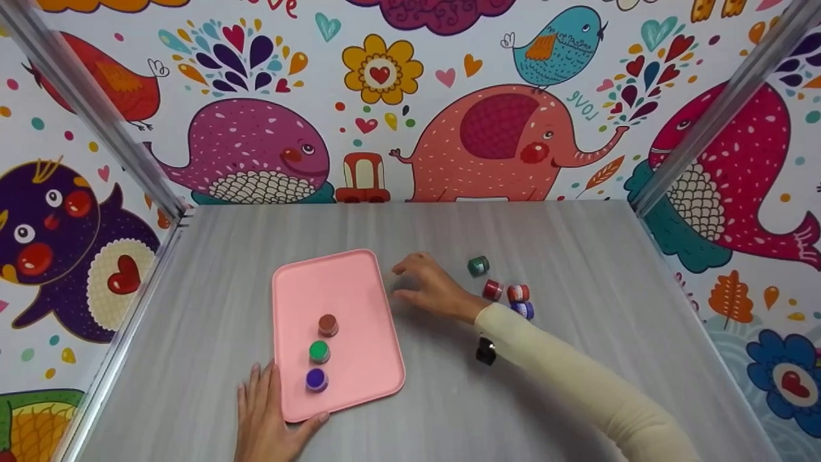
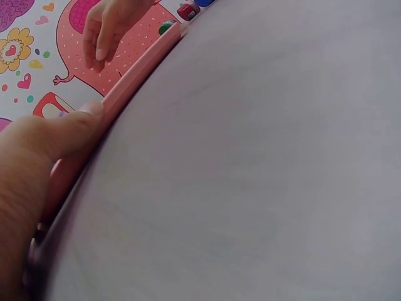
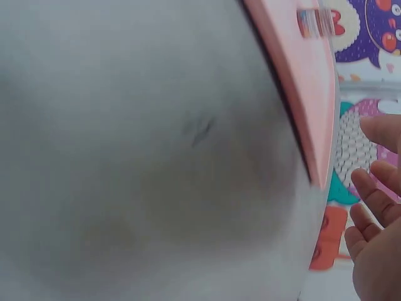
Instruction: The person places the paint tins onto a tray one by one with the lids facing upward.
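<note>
A pink tray (image 1: 340, 289) lies on the table; on it stand a brown paint jar (image 1: 328, 325), a green paint jar (image 1: 319, 351) and a purple paint jar (image 1: 316, 380) in a slanting row. My left hand (image 1: 266, 410) rests at the tray's near left corner, its straight fingers along the left side and its thumb (image 2: 78, 128) on the near rim. Beyond the tray's right edge, my right hand (image 1: 433, 289) hovers with thumb and fingers apart, holding nothing. In the right wrist view, its loosely bent fingers (image 3: 376, 200) appear near the tray's rim.
Right of my right hand lie a dark green jar (image 1: 478, 265), a dark red jar (image 1: 493, 289), an orange-red jar (image 1: 518, 293) and a blue jar (image 1: 523, 310). Metal posts (image 1: 705, 122) and printed walls (image 1: 378, 128) enclose the grey table (image 1: 211, 308).
</note>
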Motion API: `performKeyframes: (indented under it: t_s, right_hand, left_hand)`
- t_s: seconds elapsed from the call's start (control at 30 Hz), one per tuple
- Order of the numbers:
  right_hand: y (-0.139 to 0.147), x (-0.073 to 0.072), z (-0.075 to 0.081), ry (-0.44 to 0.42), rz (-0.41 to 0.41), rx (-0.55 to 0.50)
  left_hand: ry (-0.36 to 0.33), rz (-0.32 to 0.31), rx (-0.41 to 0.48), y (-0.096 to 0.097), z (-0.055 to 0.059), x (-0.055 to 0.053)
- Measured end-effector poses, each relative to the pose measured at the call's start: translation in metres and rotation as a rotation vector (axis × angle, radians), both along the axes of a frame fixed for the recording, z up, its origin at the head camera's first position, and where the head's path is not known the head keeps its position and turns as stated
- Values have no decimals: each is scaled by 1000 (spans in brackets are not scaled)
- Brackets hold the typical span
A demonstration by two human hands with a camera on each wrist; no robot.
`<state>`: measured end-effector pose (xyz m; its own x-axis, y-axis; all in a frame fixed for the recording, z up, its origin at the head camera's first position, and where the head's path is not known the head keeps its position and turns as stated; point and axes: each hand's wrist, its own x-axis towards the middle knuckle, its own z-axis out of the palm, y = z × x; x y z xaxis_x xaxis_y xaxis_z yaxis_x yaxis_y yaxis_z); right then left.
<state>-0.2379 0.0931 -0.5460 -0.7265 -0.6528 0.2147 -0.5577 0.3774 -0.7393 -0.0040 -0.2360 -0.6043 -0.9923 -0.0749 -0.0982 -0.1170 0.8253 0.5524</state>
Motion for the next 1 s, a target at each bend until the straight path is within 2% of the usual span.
performKeyframes:
  t_s: [0.23, 0.3, 0.47, 0.57, 0.73, 1.0]
  right_hand:
    - [45, -7, 1, 23, -47, -18]
    - [55, -11, 2, 43, -81, -5]
    - [77, -21, 9, 32, -189, 28]
    - [91, -27, 10, 13, -245, 54]
    - [113, -32, 7, -81, -315, 94]
    - [138, -39, -2, -142, -358, 137]
  left_hand:
    - [-6, 7, 3, 1, 0, 0]
    - [-9, 18, -4, 0, -1, 0]
    - [3, 32, -16, 0, -3, 1]
    - [15, 31, -12, 0, -3, 1]
    - [40, 24, -15, -1, -3, 2]
    - [105, 4, -32, -1, -7, 4]
